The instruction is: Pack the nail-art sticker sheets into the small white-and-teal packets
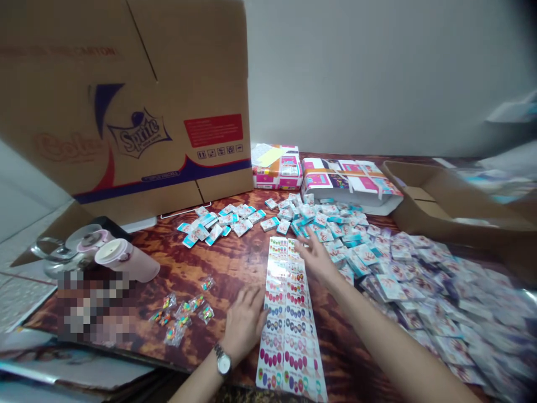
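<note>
Where the wall meets the dark-grained counter (201,252), a large Sprite carton (126,112) rises at the left, with an open cardboard box (444,201) at the far right. Between them sit two taped pink-and-white packages. Small white-and-blue boxes (323,218) lie heaped in front of these, beside the long nail-sticker sheets (277,319). The left hand (245,322), wearing a wristwatch (224,364), rests at the sheets' left edge, fingers slightly spread; the right hand (316,257) reaches over their far right corner, fingers spread. Candy-coloured pieces in clear wrappers (183,320) lie left of the left hand.
</note>
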Motion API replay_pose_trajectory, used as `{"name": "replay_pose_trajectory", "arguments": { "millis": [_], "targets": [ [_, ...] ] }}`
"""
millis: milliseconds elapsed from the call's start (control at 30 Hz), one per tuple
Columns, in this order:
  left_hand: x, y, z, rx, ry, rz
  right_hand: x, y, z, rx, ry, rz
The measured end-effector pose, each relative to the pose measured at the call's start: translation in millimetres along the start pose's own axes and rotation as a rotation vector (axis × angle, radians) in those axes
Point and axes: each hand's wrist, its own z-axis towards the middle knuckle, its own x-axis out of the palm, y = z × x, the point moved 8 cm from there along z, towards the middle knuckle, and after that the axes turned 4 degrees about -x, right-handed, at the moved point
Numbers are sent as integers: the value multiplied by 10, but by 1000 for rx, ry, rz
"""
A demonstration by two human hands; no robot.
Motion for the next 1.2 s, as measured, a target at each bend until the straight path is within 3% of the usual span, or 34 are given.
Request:
{"name": "replay_pose_trajectory", "arguments": {
  "millis": [100,167,233,367,700,1033,1200],
  "targets": [
    [232,-82,-152,67,94,24,261,-101,-442,-286,422,-431],
    [325,-92,-214,71,125,41,354,-263,-720,-354,563,-641],
    [376,-79,-243,65,139,52,389,-395,-878,-351,610,-754],
    [409,-61,-248,71,157,64,406,-471,-940,-313,597,-797],
    [428,-63,-249,68,181,74,396,-401,-972,-303,539,-777],
    [497,-26,-259,50,237,26,445,-464,-935,-406,522,-917],
    [464,2,-230,12,271,-101,423,-275,-1042,-422,556,-839]
  ]
}}
